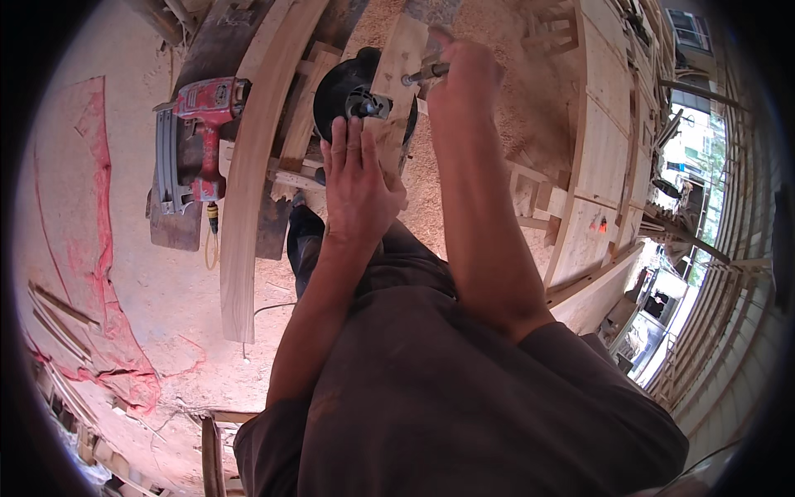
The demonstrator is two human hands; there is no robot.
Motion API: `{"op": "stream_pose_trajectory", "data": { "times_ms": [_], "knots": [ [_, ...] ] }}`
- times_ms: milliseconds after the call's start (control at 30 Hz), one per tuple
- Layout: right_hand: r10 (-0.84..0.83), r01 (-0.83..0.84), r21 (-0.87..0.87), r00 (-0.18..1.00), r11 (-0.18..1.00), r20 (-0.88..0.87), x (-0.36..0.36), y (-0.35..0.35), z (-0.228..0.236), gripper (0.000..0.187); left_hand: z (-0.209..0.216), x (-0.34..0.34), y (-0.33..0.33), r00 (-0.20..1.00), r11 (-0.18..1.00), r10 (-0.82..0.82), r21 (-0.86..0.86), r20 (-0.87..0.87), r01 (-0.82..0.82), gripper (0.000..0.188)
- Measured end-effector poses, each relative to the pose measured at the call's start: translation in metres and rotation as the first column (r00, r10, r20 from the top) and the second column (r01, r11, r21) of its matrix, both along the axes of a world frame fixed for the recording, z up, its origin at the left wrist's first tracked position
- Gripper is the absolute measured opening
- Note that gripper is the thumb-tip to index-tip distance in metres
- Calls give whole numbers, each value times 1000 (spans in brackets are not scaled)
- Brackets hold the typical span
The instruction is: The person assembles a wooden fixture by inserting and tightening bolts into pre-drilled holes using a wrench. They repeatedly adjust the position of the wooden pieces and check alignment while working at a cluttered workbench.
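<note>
My left hand (pixel 361 186) lies flat, its fingers stretched out together, their tips at the edge of a round black disc (pixel 331 87) with a grey metal hub (pixel 363 103). Part of the disc is hidden beneath a pale wooden board (pixel 397 62); the thumb side of this hand is close to the board's near end. My right hand (pixel 472 74) is closed round a slim tool (pixel 434 72) with a dark handle. Its silver round tip meets the board's face. The exact kind of tool cannot be made out.
A red nail gun (pixel 209 103) with a yellow hose fitting lies at the left. Beside it runs a long plank (pixel 257 199). Sawdust (pixel 426 174) covers the floor. Wooden panels on a frame (pixel 600 141) stand at the right. Red sheeting (pixel 103 224) lies at far left.
</note>
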State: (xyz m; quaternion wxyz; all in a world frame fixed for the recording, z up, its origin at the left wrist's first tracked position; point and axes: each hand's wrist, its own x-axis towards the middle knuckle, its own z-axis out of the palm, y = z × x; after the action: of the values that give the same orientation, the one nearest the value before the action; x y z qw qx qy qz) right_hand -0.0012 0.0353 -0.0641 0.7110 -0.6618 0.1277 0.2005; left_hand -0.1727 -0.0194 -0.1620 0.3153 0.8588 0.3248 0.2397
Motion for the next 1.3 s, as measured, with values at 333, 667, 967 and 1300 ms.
{"op": "stream_pose_trajectory", "data": {
  "times_ms": [333,667,967,1300],
  "knots": [
    [629,-475,-460,727,750,275,26,-25,-6,48,4,1,-1,1000,1000,9,-11,-15,-9,79],
    [934,-658,-663,273,357,232,42,-42,11,62,11,0,4,999,1000,19,-20,-34,-20,72],
    [427,-424,-48,899,904,97,38,-109,-62,67,12,-3,6,999,999,9,-41,-34,-10,72],
    [571,-572,175,819,801,59,15,-83,-101,56,14,-1,6,999,999,24,-39,-41,-25,70]
  ]
}}
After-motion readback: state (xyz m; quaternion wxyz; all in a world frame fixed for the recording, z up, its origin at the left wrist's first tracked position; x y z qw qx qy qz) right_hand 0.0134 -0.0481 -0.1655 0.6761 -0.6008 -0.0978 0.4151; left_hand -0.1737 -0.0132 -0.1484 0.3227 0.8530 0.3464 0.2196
